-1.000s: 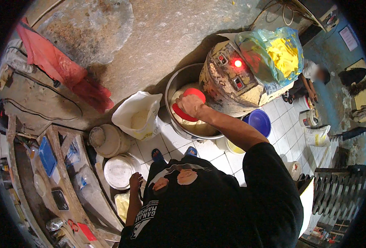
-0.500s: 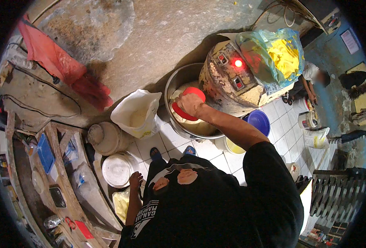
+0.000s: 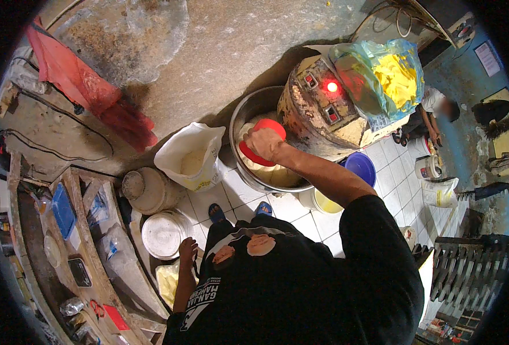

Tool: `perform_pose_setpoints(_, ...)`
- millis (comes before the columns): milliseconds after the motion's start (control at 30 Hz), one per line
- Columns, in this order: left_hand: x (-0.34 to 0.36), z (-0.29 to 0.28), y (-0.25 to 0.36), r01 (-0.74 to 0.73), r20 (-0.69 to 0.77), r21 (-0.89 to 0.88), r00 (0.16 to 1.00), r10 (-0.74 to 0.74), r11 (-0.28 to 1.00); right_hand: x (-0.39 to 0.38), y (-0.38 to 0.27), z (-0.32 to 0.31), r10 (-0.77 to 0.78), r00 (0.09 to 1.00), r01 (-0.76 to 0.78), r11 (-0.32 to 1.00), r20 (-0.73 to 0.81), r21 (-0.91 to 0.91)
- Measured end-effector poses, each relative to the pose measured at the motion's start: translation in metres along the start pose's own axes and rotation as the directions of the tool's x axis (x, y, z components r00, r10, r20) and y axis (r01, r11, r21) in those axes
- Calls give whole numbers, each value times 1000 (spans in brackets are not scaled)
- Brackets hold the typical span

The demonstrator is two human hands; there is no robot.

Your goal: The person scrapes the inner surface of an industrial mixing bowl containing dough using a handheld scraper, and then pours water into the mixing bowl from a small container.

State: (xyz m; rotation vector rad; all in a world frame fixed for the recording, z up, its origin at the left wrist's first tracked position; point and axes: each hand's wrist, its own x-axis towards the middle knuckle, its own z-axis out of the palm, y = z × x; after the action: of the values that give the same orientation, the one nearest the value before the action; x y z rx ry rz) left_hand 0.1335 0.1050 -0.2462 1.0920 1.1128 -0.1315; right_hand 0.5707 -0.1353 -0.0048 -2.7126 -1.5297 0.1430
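My right hand (image 3: 263, 144) is closed on a red plastic bowl (image 3: 274, 127), its back turned up over the rim. The bowl is held over a large metal mixing bowl (image 3: 235, 129), in which a pale, doughy or floury mass (image 3: 277, 176) lies. What the red bowl contains is hidden. Beside the mixing bowl stands a worn, rounded mixer (image 3: 300, 112) with a lit red lamp and switches. My left hand (image 3: 188, 250) hangs low at my side, empty, its fingers loosely apart, close to a white lidded bucket (image 3: 165, 236).
An open white sack (image 3: 208, 149) with pale powder stands left of the mixing bowl. A plastic bag of yellow stuff (image 3: 395, 80) rests on the mixer. A blue tub (image 3: 359, 168) and a yellow-filled bucket (image 3: 325, 202) stand right. Wooden shelving (image 3: 105, 282) flanks the left. Another person (image 3: 432, 109) sits far right.
Hardly anything differs. My right hand and the red bowl stay over the mixing bowl, and the pale mass below has shifted slightly in shape.
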Motion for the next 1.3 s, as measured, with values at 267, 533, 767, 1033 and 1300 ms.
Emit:
perform_pose_setpoints(267,-6,2,0,-32,3,38,999,32,999,0,-2,-13,0,991,-1,1000,133,6)
perform_pose_setpoints(533,-13,19,4,-18,-1,6,1000,18,1000,-7,-1,-12,-20,1000,21,997,14,-74)
perform_pose_setpoints(767,2,33,-19,4,4,-3,1000,-4,1000,-15,7,-18,-35,998,40,994,54,-98)
perform_pose_setpoints(1033,-2,45,-56,-53,71,-126,996,62,991,-21,11,-28,-121,993,121,990,-2,-73)
perform_pose_setpoints(1300,-45,51,-77,-12,-83,-227,997,-7,974,-11,10,-28,-205,977,213,951,59,-224)
